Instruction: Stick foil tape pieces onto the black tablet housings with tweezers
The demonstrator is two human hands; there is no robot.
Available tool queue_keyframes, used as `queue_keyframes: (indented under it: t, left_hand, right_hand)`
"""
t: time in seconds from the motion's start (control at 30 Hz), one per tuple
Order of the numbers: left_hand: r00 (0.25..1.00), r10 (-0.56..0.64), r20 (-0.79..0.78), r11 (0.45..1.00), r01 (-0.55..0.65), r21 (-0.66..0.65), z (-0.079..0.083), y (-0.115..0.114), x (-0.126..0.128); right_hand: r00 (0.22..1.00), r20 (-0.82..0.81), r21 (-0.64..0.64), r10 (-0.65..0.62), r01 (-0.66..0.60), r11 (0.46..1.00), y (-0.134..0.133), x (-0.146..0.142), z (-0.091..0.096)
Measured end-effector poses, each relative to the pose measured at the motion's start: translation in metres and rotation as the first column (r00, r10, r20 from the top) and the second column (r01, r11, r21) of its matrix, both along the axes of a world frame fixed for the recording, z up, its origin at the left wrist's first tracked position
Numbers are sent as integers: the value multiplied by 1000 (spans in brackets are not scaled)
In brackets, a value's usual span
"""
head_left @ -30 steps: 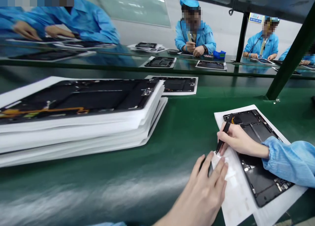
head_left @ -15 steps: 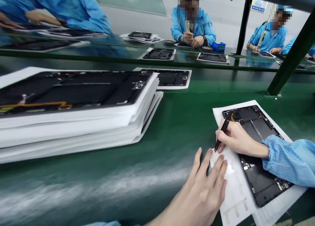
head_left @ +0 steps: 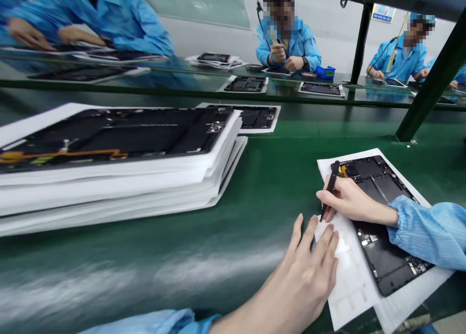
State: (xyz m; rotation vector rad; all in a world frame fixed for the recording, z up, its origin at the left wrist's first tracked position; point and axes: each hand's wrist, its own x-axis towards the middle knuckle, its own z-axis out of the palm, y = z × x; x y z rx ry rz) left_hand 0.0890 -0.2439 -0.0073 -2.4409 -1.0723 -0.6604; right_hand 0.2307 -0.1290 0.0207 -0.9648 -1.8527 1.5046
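Observation:
My right hand [head_left: 344, 198] is closed around black tweezers [head_left: 330, 186], their tips pointing down at the top edge of a white sheet [head_left: 351, 280]. That sheet carries several small pale strips. My left hand [head_left: 309, 266] lies with fingers spread on the left edge of the sheet, holding nothing. Beneath my right wrist is an open tablet housing [head_left: 391, 268] with black inner parts and an orange flex cable [head_left: 342, 171] near its top corner. White paper lies under the housing. My right forearm hides its middle. Whether the tips grip anything is too small to tell.
A tall stack of tablet housings between white sheets [head_left: 189, 178] stands on the green bench [head_left: 145, 256] at left. Another housing [head_left: 258, 118] lies behind it. A green post [head_left: 429, 76] slants up at right. Co-workers in blue sit across, near a blue bin [head_left: 325, 72].
The view has shifted slightly. The tweezers stand a little more upright, with their tips still at the sheet's top edge. My left hand stays spread on the sheet.

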Motion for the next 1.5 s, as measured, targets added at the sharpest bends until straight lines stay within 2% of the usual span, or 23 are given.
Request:
queue_keyframes:
  t: [0.1, 0.27, 0.33, 0.4, 0.5, 0.6, 0.7, 0.8, 0.9, 1.0, 1.1, 1.27, 1.5]
  left_hand:
    - [1000, -8, 3, 999, 8, -44, 3, 1, 0]
    - [998, -53, 31, 997, 55, -60, 9, 9, -5]
    - [993, -98, 68, 992, 102, -67, 12, 14, -9]
    - [980, -155, 122, 984, 164, -68, 13, 19, -11]
    - [934, -260, 246, 959, 280, -48, 12, 23, -7]
    - [823, -398, 406, 883, 463, -72, 12, 21, 6]
    - [738, -503, 450, 781, 611, -129, 18, 17, 18]
    - [727, -544, 419, 719, 661, -213, 27, 18, 22]
    - [737, -531, 418, 702, 659, -271, 32, 21, 21]
    - [744, -527, 411, 697, 655, -292, 33, 20, 19]
    - [734, -518, 440, 702, 658, -271, 32, 18, 20]
    - [750, -495, 439, 692, 646, -323, 32, 17, 21]
    - [743, -496, 449, 673, 656, -341, 32, 19, 21]
  right_hand:
    - [998, -53, -9, 17, -18, 1000, 1, 3, 5]
    - [990, -140, 11, -6, 7, 1000, -13, 32, 41]
    - [989, -135, 48, -67, 75, 996, -30, 53, 51]
    - [975, -108, 111, -195, 207, 972, -52, 76, 50]
    - [882, -154, 166, -445, 468, 868, -90, 99, 32]
    - [739, -238, 161, -630, 670, 725, -123, 101, 8]
    - [617, -252, 153, -746, 787, 598, -143, 88, -7]
    - [569, -222, 193, -791, 821, 537, -151, 73, -12]
    - [563, -180, 244, -807, 820, 517, -152, 66, -14]
    - [550, -151, 237, -821, 827, 510, -152, 66, -15]
    - [562, -147, 219, -814, 821, 527, -153, 66, -15]
    - [595, -144, 164, -790, 802, 574, -155, 62, -13]
    - [585, -125, 178, -801, 808, 562, -156, 62, -12]
